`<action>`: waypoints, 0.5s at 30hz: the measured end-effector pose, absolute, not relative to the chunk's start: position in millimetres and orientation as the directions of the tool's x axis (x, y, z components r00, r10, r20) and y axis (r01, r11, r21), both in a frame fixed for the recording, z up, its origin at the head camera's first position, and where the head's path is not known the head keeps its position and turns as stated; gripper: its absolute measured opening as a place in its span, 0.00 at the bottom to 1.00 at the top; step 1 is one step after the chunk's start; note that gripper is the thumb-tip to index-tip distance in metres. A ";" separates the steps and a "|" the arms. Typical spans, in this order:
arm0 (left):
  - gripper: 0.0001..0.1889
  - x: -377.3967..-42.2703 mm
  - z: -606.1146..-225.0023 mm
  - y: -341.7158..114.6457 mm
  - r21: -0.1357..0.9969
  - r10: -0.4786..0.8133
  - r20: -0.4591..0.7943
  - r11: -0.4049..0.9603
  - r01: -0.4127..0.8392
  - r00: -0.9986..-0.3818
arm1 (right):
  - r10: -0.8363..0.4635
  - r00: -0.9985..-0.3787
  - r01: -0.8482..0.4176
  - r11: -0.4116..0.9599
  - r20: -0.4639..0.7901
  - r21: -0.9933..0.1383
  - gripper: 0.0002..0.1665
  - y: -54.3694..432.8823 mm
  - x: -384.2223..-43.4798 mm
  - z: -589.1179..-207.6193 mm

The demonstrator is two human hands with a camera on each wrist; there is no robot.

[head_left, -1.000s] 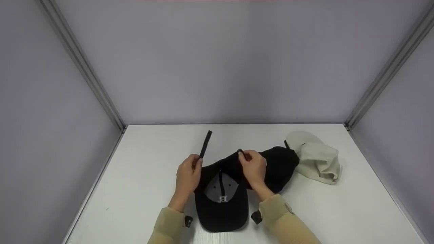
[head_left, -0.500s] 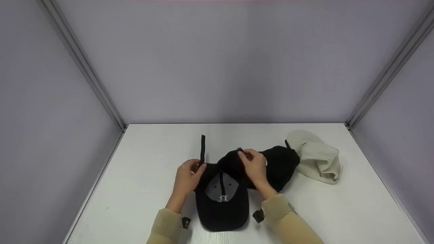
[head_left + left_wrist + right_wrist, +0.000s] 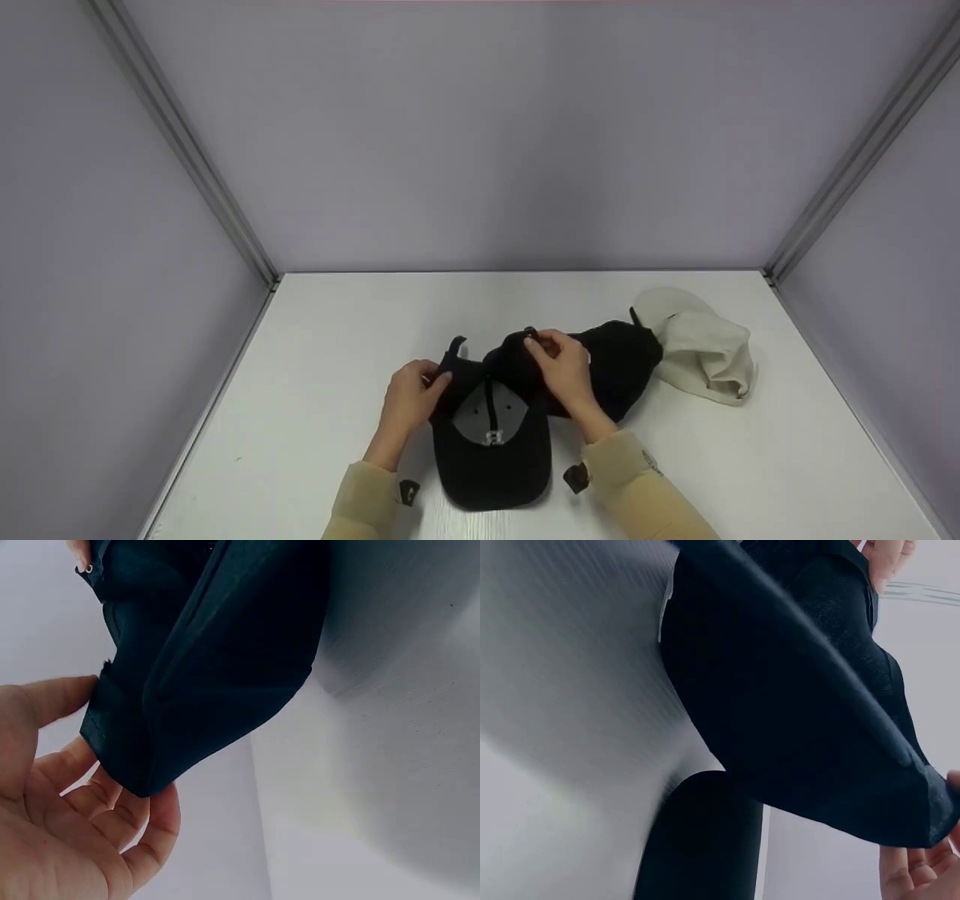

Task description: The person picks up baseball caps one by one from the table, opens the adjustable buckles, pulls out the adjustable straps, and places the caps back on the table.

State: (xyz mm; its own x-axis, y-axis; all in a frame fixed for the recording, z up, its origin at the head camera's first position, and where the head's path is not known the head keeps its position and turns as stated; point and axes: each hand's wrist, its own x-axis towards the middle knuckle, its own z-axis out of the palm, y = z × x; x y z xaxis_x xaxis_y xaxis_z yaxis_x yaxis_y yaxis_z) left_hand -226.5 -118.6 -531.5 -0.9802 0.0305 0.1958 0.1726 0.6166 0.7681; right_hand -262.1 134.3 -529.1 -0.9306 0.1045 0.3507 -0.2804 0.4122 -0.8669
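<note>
A black baseball cap [image 3: 491, 476] lies in the middle of the table, brim toward me, its grey inner front panel and a pale letter showing. My left hand [image 3: 409, 394] pinches the left edge of its back opening; the left wrist view shows thumb and fingers about that corner of the cap [image 3: 225, 667]. A short dark strap end [image 3: 456, 345] curls up beside this hand. On the other side of the opening, my right hand [image 3: 564, 371] pinches the back edge near a small dark loop [image 3: 531, 331]. In the right wrist view that hand [image 3: 922, 870] is partly cut off.
A second black cap [image 3: 626, 367] lies right of my right hand, overlapping a beige cap [image 3: 709, 349] further right. Grey panels [image 3: 480, 135] wall the white table [image 3: 322, 337] at the back and sides.
The strap, which stood up long and straight from my left hand, now shows only a short bent end. My left hand has dropped slightly to the cap's edge; the right hand has barely moved.
</note>
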 end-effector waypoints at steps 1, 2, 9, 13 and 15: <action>0.07 -227.2 -531.9 -118.5 0.771 0.026 0.197 0.614 0.171 -0.980 | 0.094 -0.933 -0.281 0.411 0.347 -0.867 0.10 134.9 -261.4 -529.3; 0.06 -228.0 -532.5 -118.3 0.773 0.021 0.203 0.610 0.174 -0.979 | 0.085 -0.936 -0.280 0.411 0.342 -0.868 0.11 135.5 -260.6 -529.3; 0.05 -233.8 -535.8 -113.4 0.806 -0.045 0.273 0.556 0.203 -0.961 | 0.014 -0.959 -0.248 0.434 0.282 -0.866 0.18 145.6 -250.8 -530.5; 0.05 -236.9 -537.9 -112.6 0.835 -0.082 0.273 0.514 0.194 -0.958 | 0.003 -0.973 -0.202 0.461 0.229 -0.864 0.18 154.3 -242.3 -533.5; 0.05 -238.2 -539.0 -113.0 0.847 -0.094 0.261 0.500 0.181 -0.961 | -0.013 -0.978 -0.192 0.465 0.210 -0.864 0.17 157.4 -238.8 -534.5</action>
